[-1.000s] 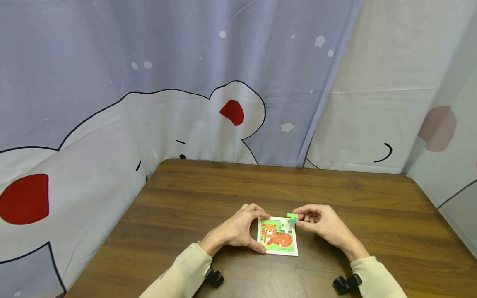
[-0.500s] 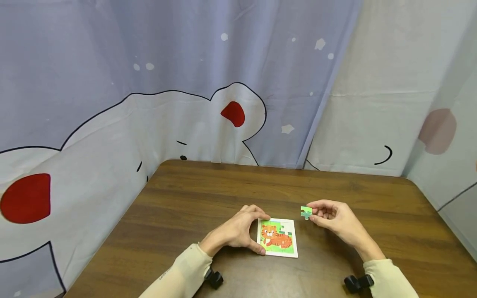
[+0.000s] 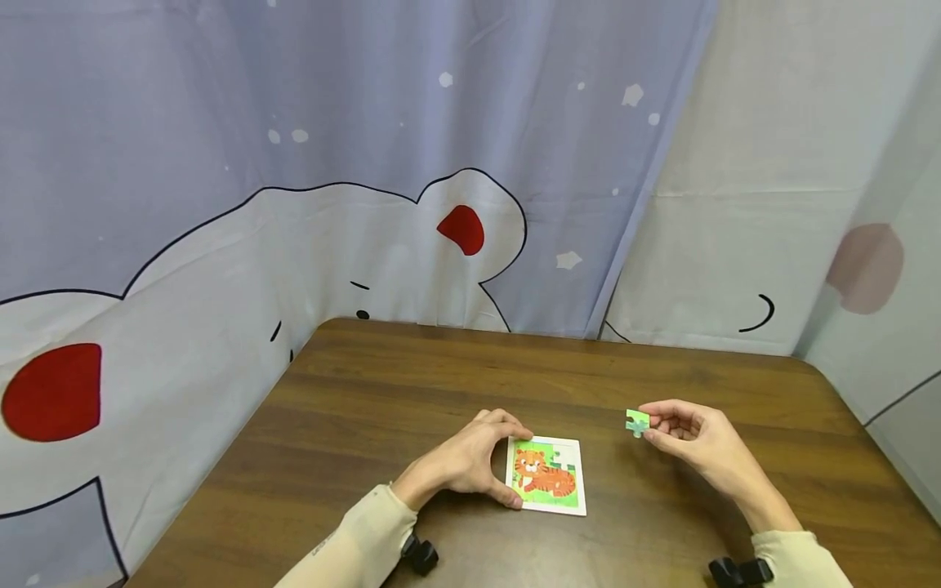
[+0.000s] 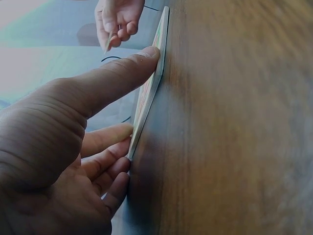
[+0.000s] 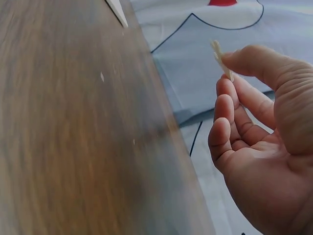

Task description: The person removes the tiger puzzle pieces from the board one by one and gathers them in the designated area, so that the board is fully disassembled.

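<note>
A square tiger jigsaw puzzle (image 3: 546,475) with a white border lies on the table. At its upper right a gap shows the pale base. My left hand (image 3: 470,461) holds the puzzle by its left side, thumb on the near edge and index finger at the far left corner. To the right of the puzzle, above the table, my right hand (image 3: 698,441) pinches a green puzzle piece (image 3: 636,422) between thumb and fingers. Edge-on, the piece (image 5: 221,59) looks thin and pale in the right wrist view.
The brown wooden table (image 3: 441,376) has rounded far corners. Printed curtains (image 3: 367,245) hang along its far and left sides, and another stands at the right. Black wrist cameras (image 3: 421,555) sit on both sleeves.
My right hand has moved right, away from the puzzle's upper right corner, carrying the green piece. The left hand has stayed on the puzzle. The head view has tilted up slightly.
</note>
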Demonstrator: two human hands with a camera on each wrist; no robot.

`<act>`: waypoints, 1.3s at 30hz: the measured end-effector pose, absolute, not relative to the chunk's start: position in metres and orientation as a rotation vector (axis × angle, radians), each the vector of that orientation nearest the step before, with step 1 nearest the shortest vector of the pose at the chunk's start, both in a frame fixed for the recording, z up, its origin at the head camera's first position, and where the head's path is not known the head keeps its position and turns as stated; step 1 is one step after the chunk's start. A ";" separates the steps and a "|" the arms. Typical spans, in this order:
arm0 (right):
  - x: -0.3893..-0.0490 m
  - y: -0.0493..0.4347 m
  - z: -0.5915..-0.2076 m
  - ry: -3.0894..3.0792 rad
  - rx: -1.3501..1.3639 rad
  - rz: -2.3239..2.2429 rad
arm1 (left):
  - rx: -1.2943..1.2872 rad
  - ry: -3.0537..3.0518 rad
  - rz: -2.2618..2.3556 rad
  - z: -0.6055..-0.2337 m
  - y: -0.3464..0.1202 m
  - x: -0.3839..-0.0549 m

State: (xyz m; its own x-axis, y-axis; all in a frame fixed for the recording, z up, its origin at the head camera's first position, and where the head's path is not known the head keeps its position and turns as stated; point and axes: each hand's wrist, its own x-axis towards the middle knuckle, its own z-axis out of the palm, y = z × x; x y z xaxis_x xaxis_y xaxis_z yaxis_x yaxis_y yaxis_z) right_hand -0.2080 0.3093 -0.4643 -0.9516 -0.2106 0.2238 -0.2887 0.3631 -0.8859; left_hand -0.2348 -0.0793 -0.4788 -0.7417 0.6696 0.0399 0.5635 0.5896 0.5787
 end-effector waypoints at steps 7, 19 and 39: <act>-0.201 0.328 -0.467 -2.550 0.421 1.611 | 1.032 2.632 0.871 -0.479 -0.080 -0.234; -0.192 0.360 -0.474 -2.624 0.397 1.500 | 1.036 2.627 0.884 -0.480 -0.081 -0.235; -0.192 0.389 -0.489 -2.657 0.356 1.377 | 1.024 2.616 0.897 -0.480 -0.081 -0.235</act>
State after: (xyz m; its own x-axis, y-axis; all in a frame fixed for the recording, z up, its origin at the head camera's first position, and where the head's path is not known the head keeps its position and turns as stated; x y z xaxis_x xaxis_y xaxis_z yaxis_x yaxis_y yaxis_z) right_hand -0.1917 0.3894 -0.4890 -0.9640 -0.1491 0.2200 -0.2657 0.5561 -0.7875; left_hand -0.2355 -0.0813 -0.4796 -0.7425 0.6687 0.0394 0.5523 0.5777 0.6010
